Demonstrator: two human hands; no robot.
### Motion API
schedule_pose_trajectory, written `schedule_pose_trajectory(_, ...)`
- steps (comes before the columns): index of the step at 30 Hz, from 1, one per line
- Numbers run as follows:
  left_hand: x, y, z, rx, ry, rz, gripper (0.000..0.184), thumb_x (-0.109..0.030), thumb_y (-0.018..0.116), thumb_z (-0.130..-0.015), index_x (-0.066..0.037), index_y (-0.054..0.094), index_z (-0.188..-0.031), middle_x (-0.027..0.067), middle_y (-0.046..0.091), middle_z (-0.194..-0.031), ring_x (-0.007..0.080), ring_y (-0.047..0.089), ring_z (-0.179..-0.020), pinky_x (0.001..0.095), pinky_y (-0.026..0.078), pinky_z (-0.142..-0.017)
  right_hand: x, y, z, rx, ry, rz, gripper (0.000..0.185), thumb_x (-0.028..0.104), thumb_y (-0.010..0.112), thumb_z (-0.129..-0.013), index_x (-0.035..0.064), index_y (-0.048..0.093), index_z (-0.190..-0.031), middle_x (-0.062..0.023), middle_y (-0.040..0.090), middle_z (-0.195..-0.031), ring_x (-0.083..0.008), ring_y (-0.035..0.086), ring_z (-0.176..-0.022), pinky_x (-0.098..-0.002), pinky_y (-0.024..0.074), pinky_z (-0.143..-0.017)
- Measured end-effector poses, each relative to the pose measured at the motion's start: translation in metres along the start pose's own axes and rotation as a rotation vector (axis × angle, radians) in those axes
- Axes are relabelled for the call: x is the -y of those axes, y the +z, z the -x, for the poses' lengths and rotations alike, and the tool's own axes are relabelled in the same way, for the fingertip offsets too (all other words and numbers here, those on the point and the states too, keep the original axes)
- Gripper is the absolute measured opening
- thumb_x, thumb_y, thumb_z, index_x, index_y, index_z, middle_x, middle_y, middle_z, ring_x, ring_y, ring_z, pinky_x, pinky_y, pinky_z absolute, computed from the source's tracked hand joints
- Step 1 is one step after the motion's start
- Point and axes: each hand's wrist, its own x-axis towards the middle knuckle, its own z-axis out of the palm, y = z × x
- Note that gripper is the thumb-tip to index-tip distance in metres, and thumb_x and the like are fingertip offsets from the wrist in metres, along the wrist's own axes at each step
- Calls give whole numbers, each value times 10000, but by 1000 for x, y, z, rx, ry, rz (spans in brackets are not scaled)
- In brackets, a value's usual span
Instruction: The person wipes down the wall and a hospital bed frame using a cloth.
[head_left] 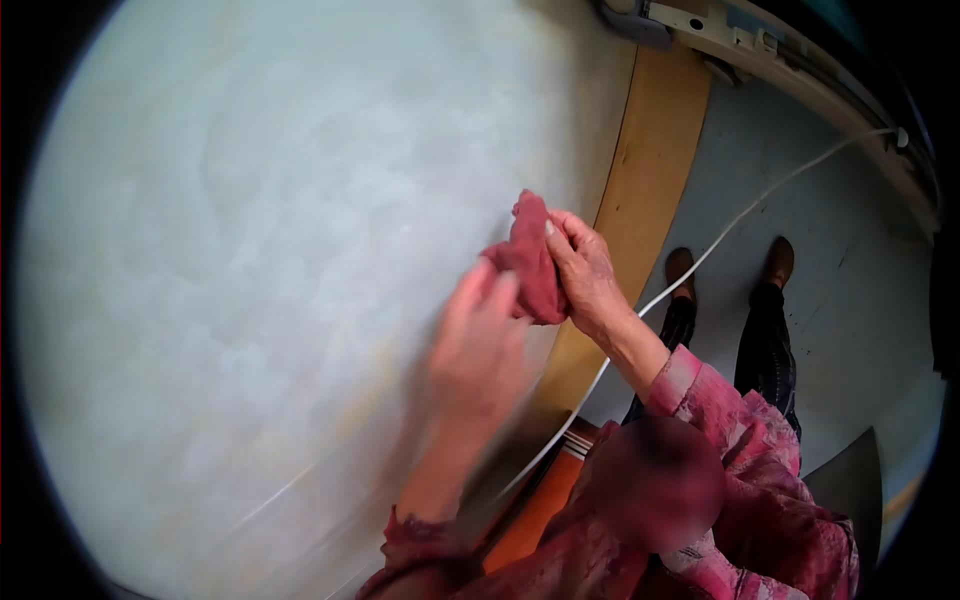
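Note:
A crumpled red cloth (537,265) is gripped by my right hand (590,265), whose thumb lies along its side. The cloth is bunched, with a narrow folded end pointing up; what kind of cloth piece it is I cannot make out. My left hand (475,350) is at the lower left edge of the cloth, its fingertips overlapping it. Motion blurs those fingers, so whether they pinch the fabric does not show. Both hands are above the pale mottled tabletop (270,230), near its wooden edge.
A light wooden strip (655,150) runs along the tabletop's side. Beyond it, a white cord (745,213) stretches across, above the grey floor (850,290) and my shoes. Part of a machine (640,20) stands at the top right. An orange panel (535,510) is below the table edge.

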Motion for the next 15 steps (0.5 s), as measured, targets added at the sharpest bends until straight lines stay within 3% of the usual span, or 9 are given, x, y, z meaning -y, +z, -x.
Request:
schedule_pose_trajectory(2,6,-50,13,-333,257,-204,257,-21,540,-847,24,621,-1087,161,640,-1070,329,619,-965,409,477,-889,-11,10,-18,-226,-166,141,402,287,488,-968,-42,542,-1193,-138,612,-1095,-196,565,-999,-325,440,-883)
schedule_pose_trajectory(3,-3,-80,12,-321,219,-386,211,-60,501,-868,46,611,-1014,152,658,-952,320,625,-860,403,494,-810,1,15,-24,-328,-238,219,380,284,479,-968,-36,546,-1162,-149,606,-1059,-224,571,-970,-337,442,-875)
schedule_pose_trajectory(4,-5,-97,10,-437,201,-517,238,-80,448,-897,79,606,-978,159,644,-940,288,604,-805,361,497,-718,12,19,-31,-431,-309,297,359,281,471,-967,-29,549,-1130,-159,599,-1023,-253,576,-942,-350,443,-866)
schedule_pose_trajectory(5,14,-100,5,-726,367,-445,250,-87,434,-930,90,610,-936,164,636,-940,258,586,-767,335,491,-666,5,19,-39,-440,-301,302,359,281,471,-967,-29,549,-1130,-159,599,-1023,-253,576,-942,-350,443,-866)
schedule_pose_trajectory(6,18,-103,-5,-919,338,-391,270,-139,470,-957,82,625,-974,153,633,-964,238,600,-808,317,503,-678,-4,24,-44,-469,-415,443,322,264,480,-960,-19,551,-1097,-164,584,-984,-277,571,-910,-355,447,-845)
schedule_pose_trajectory(8,10,-98,-28,-1018,98,-532,251,-158,559,-936,69,641,-1004,139,649,-968,237,615,-826,322,518,-709,-13,29,-47,-500,-525,592,286,246,489,-953,-10,552,-1064,-169,570,-945,-300,565,-878,-361,452,-825)
schedule_pose_trajectory(9,9,-100,-26,-1014,94,-527,251,-158,559,-936,69,641,-1004,139,649,-968,237,615,-826,322,518,-709,-14,31,-39,-465,-534,601,259,232,515,-939,-3,552,-1042,-170,563,-939,-305,564,-866,-363,455,-802)
schedule_pose_trajectory(11,4,-104,-11,-630,246,-834,205,-118,603,-911,57,659,-1002,131,671,-962,243,626,-837,326,523,-734,-10,26,-29,-418,-485,600,173,165,578,-891,9,553,-962,-161,557,-893,-297,572,-802,-372,462,-722)
schedule_pose_trajectory(15,3,-104,-27,-624,340,-764,171,-87,607,-906,61,670,-963,137,686,-946,254,627,-818,323,516,-733,9,13,-62,-401,-503,650,123,125,582,-864,13,549,-903,-156,585,-833,-290,589,-744,-384,465,-678)
